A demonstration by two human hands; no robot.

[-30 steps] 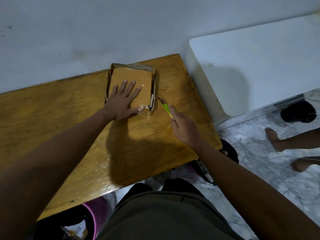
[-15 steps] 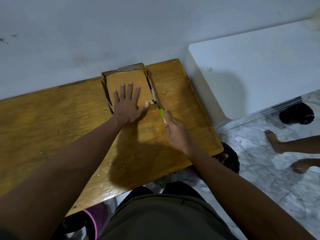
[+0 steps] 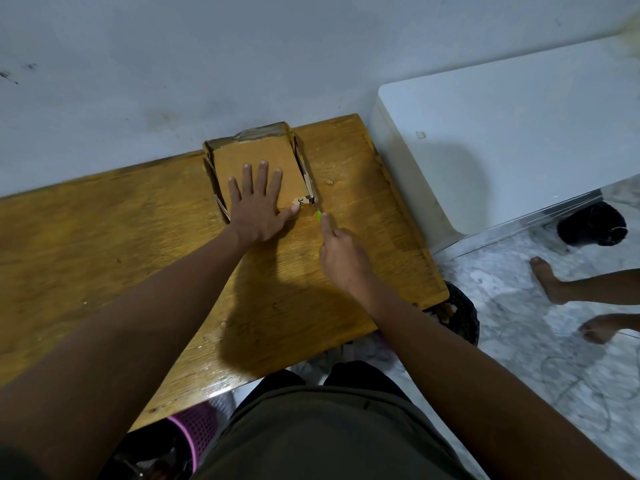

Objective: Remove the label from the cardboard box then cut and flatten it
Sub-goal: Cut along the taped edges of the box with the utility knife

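A shallow brown cardboard box (image 3: 263,150) lies on the wooden table (image 3: 138,237) against the wall. My left hand (image 3: 258,207) presses flat on it, fingers spread. A small scrap of label (image 3: 300,201) with dark print remains at the box's near right corner. My right hand (image 3: 341,254) grips a green-handled cutter (image 3: 318,215), whose tip touches that near right corner at the box's right wall.
A white cabinet (image 3: 502,150) stands right of the table. Another person's bare feet (image 3: 550,282) are on the marble floor at the right. A dark basket (image 3: 460,317) sits under the table's right corner, a purple basket (image 3: 194,431) below its front edge.
The box has turned slightly counterclockwise under my left hand. My right hand has moved the cutter up to the box's near right corner.
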